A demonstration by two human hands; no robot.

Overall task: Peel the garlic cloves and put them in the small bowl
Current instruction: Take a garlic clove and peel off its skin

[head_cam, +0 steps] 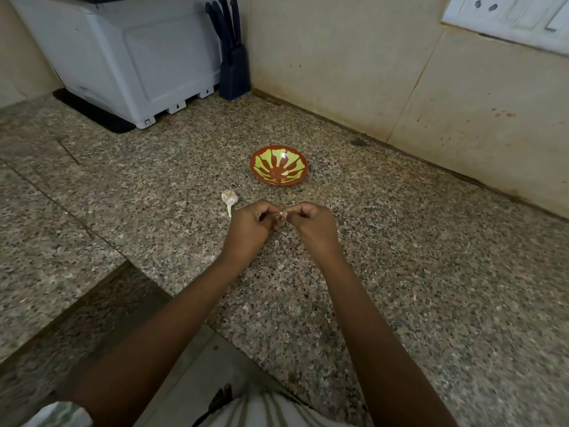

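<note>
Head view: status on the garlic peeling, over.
Left hand and right hand both pinch one clove. One peeled clove in small bowl; garlic bulb on counter beside left hand. Path to bowl clear.

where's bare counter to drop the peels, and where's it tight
Bare counter runs right of the bowl and right hand, out to the wall. Also open: left of the bulb, toward the white appliance. Tight: between bulb, bowl and left hand, where both hands pinch a clove.
</note>
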